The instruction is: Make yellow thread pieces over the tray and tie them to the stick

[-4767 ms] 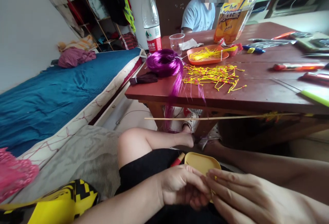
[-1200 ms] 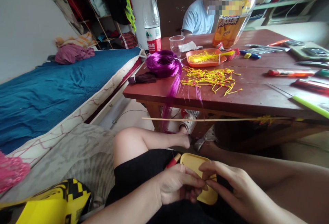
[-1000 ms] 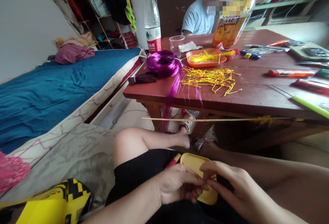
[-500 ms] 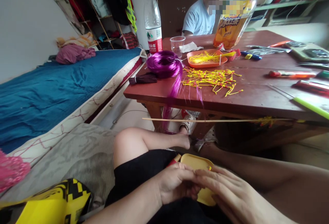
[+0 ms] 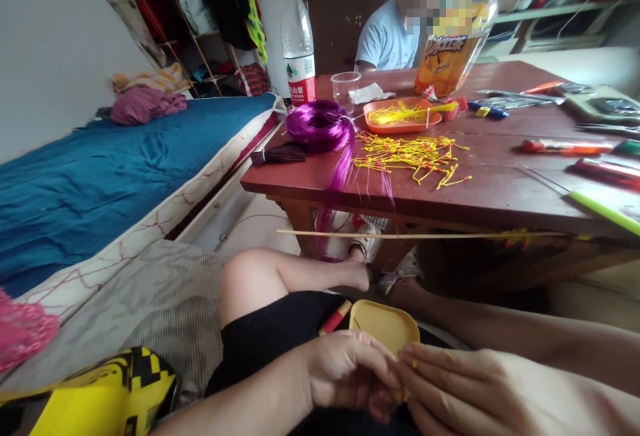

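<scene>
Over my lap, my left hand (image 5: 350,371) is closed, its fingers curled and the thumb pressed against them. Its fingertips meet those of my right hand (image 5: 463,379), and anything pinched there is hidden. My right hand is closed too, fingers held together, with a small yellow piece (image 5: 415,363) showing between them. Just beyond the hands, a shallow yellow tray (image 5: 385,323) rests on the lap, partly covered by them. Beside the tray lies a red item with a tan end (image 5: 336,318).
On the red-brown table (image 5: 300,179) are thin yellow stems with red tips (image 5: 410,156), a purple fibre coil (image 5: 320,126), an orange tray (image 5: 395,127), bottles and tools. A thin stick (image 5: 400,235) runs along the near edge. A person in light blue (image 5: 385,36) sits across.
Both hands have shifted slightly, the right one turning and moving a little lower. More of the yellow tray and the red item beside it now shows.
</scene>
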A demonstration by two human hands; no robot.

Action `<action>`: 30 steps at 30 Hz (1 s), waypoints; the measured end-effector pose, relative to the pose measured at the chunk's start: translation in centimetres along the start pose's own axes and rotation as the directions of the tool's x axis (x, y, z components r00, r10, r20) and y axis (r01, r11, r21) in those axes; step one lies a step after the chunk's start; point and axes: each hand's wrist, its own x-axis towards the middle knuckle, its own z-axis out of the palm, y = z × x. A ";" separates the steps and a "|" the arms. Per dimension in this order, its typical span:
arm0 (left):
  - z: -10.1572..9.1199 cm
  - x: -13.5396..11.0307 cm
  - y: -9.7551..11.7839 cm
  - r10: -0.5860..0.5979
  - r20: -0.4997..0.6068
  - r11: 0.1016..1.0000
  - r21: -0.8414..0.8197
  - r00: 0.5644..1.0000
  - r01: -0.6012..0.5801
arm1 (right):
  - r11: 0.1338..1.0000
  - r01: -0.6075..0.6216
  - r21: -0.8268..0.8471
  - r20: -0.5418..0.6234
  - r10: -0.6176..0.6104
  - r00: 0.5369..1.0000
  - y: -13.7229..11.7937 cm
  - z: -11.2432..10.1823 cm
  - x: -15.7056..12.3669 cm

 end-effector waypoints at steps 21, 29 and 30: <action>1.4 -0.7 1.4 0.548 -0.272 0.806 0.427 0.791 -0.411 | 0.626 -0.568 0.534 -0.279 0.765 0.581 0.0 2.4 1.8; 0.6 0.4 1.4 0.303 -0.230 0.951 0.138 0.925 -0.278 | 0.675 -0.502 0.540 -0.344 0.722 0.600 0.4 2.6 1.8; 0.6 0.4 1.4 0.302 -0.228 0.951 0.136 0.926 -0.277 | 0.645 -0.510 0.569 -0.322 0.745 0.584 0.4 2.6 1.8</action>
